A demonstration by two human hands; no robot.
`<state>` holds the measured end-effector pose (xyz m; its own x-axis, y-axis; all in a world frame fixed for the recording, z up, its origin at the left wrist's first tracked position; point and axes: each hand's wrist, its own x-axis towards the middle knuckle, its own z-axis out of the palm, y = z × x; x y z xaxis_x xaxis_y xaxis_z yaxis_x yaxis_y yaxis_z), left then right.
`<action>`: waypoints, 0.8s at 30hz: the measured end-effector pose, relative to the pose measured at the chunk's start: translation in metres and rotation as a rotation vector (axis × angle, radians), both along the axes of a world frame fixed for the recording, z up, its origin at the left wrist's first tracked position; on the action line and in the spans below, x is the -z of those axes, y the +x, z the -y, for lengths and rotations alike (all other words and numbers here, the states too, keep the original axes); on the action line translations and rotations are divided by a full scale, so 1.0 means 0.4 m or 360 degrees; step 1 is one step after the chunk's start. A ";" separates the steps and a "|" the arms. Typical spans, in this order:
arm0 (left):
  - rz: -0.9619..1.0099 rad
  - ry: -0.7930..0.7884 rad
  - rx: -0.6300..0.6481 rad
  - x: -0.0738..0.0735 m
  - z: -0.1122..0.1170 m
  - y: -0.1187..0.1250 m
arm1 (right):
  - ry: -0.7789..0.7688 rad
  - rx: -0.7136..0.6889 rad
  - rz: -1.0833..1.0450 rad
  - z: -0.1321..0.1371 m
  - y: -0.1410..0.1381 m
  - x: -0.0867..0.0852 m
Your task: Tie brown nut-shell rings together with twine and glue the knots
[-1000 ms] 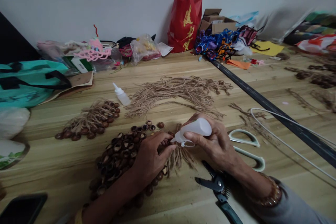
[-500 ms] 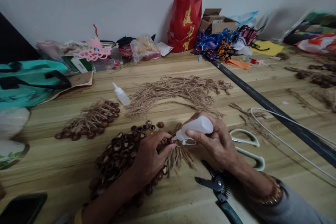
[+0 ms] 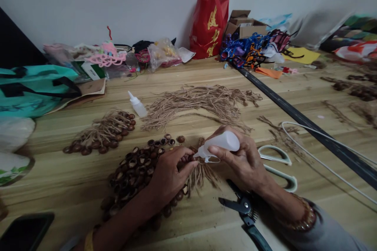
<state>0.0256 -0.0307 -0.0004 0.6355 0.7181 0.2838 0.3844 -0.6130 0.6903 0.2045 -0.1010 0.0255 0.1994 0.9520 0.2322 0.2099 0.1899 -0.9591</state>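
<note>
My right hand [image 3: 246, 157] is wrapped round a white squeeze bottle [image 3: 219, 142], tilted so that its thin nozzle points left and down. The bottle's small cap dangles from a loop below its neck. At the nozzle tip, the thumb and fingers of my left hand [image 3: 171, 168] pinch a brown nut shell, mostly hidden by the fingers. Under and beside my left hand spreads a heap of cracked, hollow brown nut shells [image 3: 132, 172]. Short twine strands [image 3: 203, 174] fan out on the table just below the bottle.
Long twine pieces [image 3: 200, 104] lie beyond my hands, beside a second bottle [image 3: 138, 105]. Shells with twine attached [image 3: 101, 133] are piled at left. Pruning shears [image 3: 246, 208] and white-handled scissors [image 3: 279, 164] lie near my right arm. A phone [image 3: 26, 231] rests front left.
The view has shifted very slightly. Both hands keep their hold, and the nozzle stays at the nut shell.
</note>
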 end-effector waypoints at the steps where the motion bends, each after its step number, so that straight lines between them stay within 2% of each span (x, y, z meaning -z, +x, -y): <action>1: 0.0004 -0.0002 0.0004 0.000 0.000 0.000 | -0.0002 0.0010 -0.0006 0.001 0.000 0.002; 9: -0.0030 -0.0006 0.0000 0.000 0.000 0.001 | 0.0081 0.0147 0.0060 0.007 0.001 0.032; 18: -0.0026 -0.0030 -0.0013 -0.007 0.001 0.002 | 0.0049 0.0121 0.0107 -0.001 0.000 -0.016; 24: -0.0022 0.0001 0.0003 -0.006 0.001 0.001 | 0.0102 0.0186 0.0168 0.003 -0.001 0.008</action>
<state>0.0262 -0.0312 0.0018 0.6407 0.7167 0.2754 0.3928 -0.6142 0.6845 0.2040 -0.1022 0.0221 0.2791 0.9065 0.3168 0.3327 0.2182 -0.9174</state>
